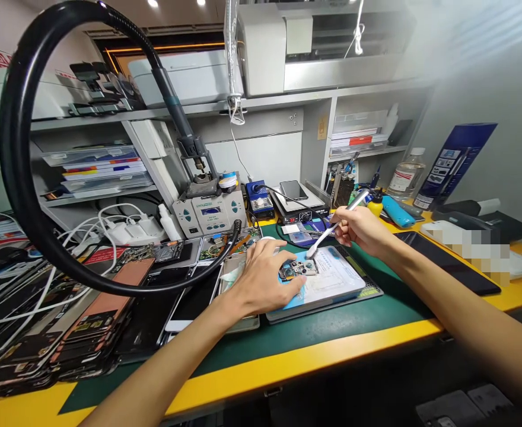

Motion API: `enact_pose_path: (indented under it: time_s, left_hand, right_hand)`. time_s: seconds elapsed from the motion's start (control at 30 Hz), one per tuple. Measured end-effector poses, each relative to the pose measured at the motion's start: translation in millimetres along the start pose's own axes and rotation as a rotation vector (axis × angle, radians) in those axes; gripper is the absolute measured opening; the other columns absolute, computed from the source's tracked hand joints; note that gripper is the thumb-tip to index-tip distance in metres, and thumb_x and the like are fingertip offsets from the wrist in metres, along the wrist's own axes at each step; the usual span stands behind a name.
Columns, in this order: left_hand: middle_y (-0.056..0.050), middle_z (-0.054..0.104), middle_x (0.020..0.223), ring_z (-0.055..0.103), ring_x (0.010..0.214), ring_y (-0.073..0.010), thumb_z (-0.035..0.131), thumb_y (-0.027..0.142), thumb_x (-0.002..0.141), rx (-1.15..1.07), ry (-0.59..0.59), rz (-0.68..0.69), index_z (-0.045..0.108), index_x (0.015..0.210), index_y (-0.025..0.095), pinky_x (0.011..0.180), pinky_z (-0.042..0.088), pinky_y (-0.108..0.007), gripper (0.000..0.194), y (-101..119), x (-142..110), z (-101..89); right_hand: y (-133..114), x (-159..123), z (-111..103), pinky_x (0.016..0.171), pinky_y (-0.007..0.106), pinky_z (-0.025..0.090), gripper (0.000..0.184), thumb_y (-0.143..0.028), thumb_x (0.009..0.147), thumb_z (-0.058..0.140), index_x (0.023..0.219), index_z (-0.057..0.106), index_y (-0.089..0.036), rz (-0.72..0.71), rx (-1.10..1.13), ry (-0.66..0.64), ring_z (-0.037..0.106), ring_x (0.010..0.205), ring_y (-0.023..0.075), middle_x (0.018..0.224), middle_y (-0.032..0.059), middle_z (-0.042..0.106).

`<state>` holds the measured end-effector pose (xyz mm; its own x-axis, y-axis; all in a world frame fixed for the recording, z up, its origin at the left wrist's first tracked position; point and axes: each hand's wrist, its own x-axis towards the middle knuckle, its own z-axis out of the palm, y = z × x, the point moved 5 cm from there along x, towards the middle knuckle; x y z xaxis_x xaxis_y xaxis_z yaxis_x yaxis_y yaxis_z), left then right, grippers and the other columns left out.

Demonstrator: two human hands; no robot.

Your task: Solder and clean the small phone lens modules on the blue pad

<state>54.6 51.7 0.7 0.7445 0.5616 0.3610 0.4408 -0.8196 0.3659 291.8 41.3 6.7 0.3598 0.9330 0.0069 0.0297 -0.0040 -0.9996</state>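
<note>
My left hand rests on a pad with a blue and white printed top. Its thumb and fingers close on the edges of a small phone camera module, which lies flat with its lenses facing up. Between the fingers of my right hand is a slim white swab, slanting down to the left. The soft white tip is at the far right corner of the module; whether they touch I cannot tell.
Stacked phone frames and screens lie at the left under a looping black hose. A hot air station stands behind. At the right are a clear bottle, a blue bottle and a dark flat panel.
</note>
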Motion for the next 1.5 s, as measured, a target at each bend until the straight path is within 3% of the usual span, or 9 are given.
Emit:
enact_pose_path:
  time_s: [0.2, 0.4, 0.8, 1.5]
  left_hand:
    - [-0.011, 0.064, 0.127, 0.050, 0.128, -0.0324, 0.071, 0.038, 0.083, 0.010, 0.070, -0.020, 0.073, 0.097, 0.023, 0.110, 0.038, -0.058, 0.021, 6.6, 7.1, 4.3]
    - [-0.011, 0.062, 0.132, 0.049, 0.130, -0.0327, 0.070, 0.040, 0.085, 0.030, 0.074, 0.010, 0.074, 0.105, 0.023, 0.111, 0.036, -0.059, 0.026, 10.8, 9.8, 4.3]
    - [-0.011, 0.064, 0.126, 0.052, 0.125, -0.0325, 0.070, 0.039, 0.085, 0.019, 0.103, 0.010, 0.071, 0.093, 0.022, 0.109, 0.038, -0.057, 0.019, 12.2, 12.2, 8.5]
    - [-0.010, 0.066, 0.124, 0.052, 0.123, -0.0302, 0.074, 0.037, 0.084, -0.079, 0.101, -0.033, 0.069, 0.090, 0.018, 0.110, 0.038, -0.051, 0.020, 8.4, 13.7, 10.4]
  right_hand:
    - [1.7, 2.8, -1.9, 0.035, 0.023, 0.032, 0.013, -0.024, 0.069, 0.064, 0.065, 0.051, -0.021, -0.018, 0.004, 0.002, 0.047, 0.038, 0.0127, 0.045, 0.0008, 0.054]
    - [-2.8, 0.9, -2.8, 0.034, 0.022, 0.031, 0.011, -0.024, 0.068, 0.063, 0.066, 0.053, -0.021, -0.028, 0.031, 0.008, 0.048, 0.038, 0.0129, 0.045, 0.0008, 0.054]
    - [-2.2, 1.1, -3.4, 0.035, 0.022, 0.032, 0.012, -0.023, 0.067, 0.065, 0.063, 0.054, -0.020, -0.037, 0.034, 0.003, 0.048, 0.039, 0.0119, 0.046, 0.0002, 0.054]
    - [-3.0, 0.3, -2.4, 0.035, 0.021, 0.031, 0.011, -0.025, 0.064, 0.065, 0.062, 0.056, -0.019, -0.042, 0.073, -0.003, 0.048, 0.036, 0.0115, 0.044, -0.0002, 0.053]
